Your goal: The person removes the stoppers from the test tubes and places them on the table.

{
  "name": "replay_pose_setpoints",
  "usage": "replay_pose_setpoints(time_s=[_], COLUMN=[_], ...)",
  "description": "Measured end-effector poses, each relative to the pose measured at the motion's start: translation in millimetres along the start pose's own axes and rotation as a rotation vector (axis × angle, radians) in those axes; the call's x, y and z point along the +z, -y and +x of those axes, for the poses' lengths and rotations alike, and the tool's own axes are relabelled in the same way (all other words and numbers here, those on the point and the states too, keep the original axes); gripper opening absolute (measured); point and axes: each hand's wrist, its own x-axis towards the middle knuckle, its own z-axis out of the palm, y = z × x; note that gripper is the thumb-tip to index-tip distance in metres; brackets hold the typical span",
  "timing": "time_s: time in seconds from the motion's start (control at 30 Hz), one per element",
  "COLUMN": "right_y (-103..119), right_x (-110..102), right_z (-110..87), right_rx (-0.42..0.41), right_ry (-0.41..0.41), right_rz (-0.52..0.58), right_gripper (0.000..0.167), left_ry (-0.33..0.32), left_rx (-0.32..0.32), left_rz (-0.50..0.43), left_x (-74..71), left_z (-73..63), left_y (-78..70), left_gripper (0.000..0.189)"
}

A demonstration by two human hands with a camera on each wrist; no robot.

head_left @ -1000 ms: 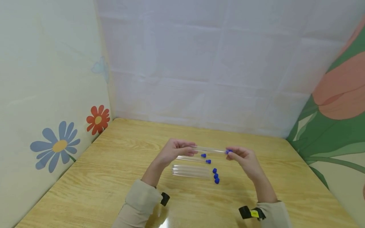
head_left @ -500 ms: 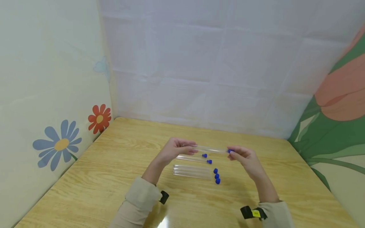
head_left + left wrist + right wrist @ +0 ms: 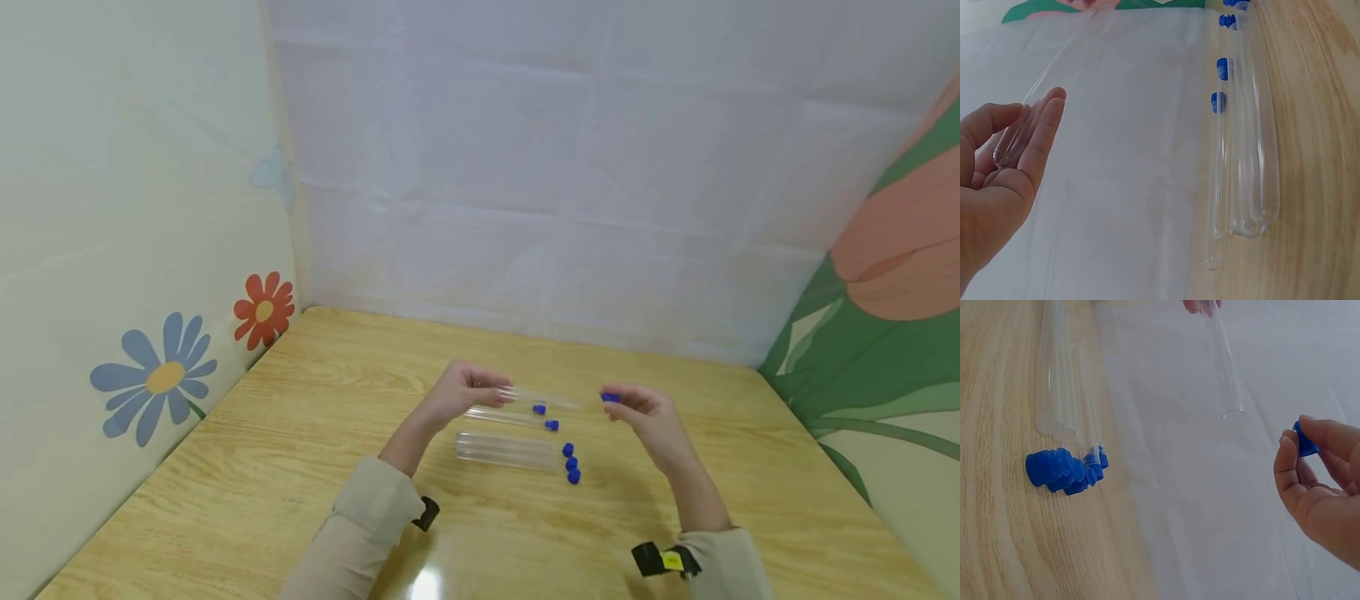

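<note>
Up over the wooden table [image 3: 300, 433], the left hand [image 3: 461, 393] pinches one clear tube [image 3: 1224, 369]. The right hand [image 3: 643, 417], just as high, pinches one blue cap [image 3: 1305, 442] near the tube's open end, not touching. Side walls show big flowers [image 3: 161, 377]. Five more caps [image 3: 572, 463] lie beside other tubes [image 3: 506, 451], too see-through to count.

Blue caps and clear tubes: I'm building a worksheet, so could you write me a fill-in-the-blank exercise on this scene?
1. The left hand holds a raised tube with its open end toward the ____ hand.
2. The right hand pinches a cap coloured ____.
3. In the head view, ____ more caps lie on the table.
Missing words: right; blue; five.
</note>
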Motion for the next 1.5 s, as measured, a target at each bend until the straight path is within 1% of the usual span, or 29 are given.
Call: replay_pose_setpoints(time_s=[0.17,0.23,0.33,0.57,0.67,0.7,0.77,0.9,1.0,1.13,1.17,1.23,1.33,1.43,1.5], right_y=[-5,-7,-10,-16,-17,-18,-18,-16,-16,-17,-17,-17,-16,-16,-17], right_x=[1,1,2,4,5,5,5,5,5,6,6,6,7,7,8], right_z=[1.7,2.3,3.0,4.0,4.2,4.2,4.0,3.5,3.2,3.5,3.7,3.8,3.5,3.5,3.7], right_rx=[0.070,0.097,0.116,0.100,0.101,0.106,0.108,0.101,0.103,0.113,0.111,0.107,0.100,0.100,0.102], right_ry=[0.000,0.009,0.026,0.056,0.061,0.060,0.060,0.066,0.065,0.061,0.063,0.065,0.068,0.068,0.069], right_rz=[0.033,0.052,0.064,0.076,0.080,0.080,0.083,0.094,0.092,0.088,0.092,0.100,0.108,0.103,0.095], right_gripper=[0.016,0.016,0.017,0.016,0.014,0.012,0.014,0.015,0.017,0.026,0.028,0.029,0.030,0.030,0.030], left_ry=[0.005,0.000,-0.021,-0.053,-0.052,-0.049,-0.046,-0.062,-0.072,-0.058,-0.054,-0.041,-0.017,0.012,0.028], left_rx=[-0.015,-0.019,-0.047,-0.129,-0.147,-0.150,-0.153,-0.157,-0.164,-0.146,-0.138,-0.112,-0.089,-0.090,-0.109], left_rz=[0.045,0.068,0.102,0.217,0.253,0.271,0.299,0.357,0.361,0.386,0.403,0.465,0.595,0.710,0.740], left_x=[-5.0,-7.9,-11.4,-13.8,-13.0,-11.5,-7.5,-7.0,-10.9,-11.0,-11.3,-12.1,-12.7,-11.9,-11.0], left_z=[4.5,6.7,8.9,12.0,12.2,10.7,6.4,7.0,12.7,12.1,12.2,12.6,12.8,12.4,12.4], left_y=[8.8,13.0,18.3,29.2,33.0,30.7,23.7,28.1,42.1,42.8,43.3,44.3,45.3,45.5,45.6], left_gripper=[0.024,0.023,0.022,0.020,0.019,0.019,0.019,0.019,0.017,0.015,0.014,0.013,0.012,0.012,0.013])
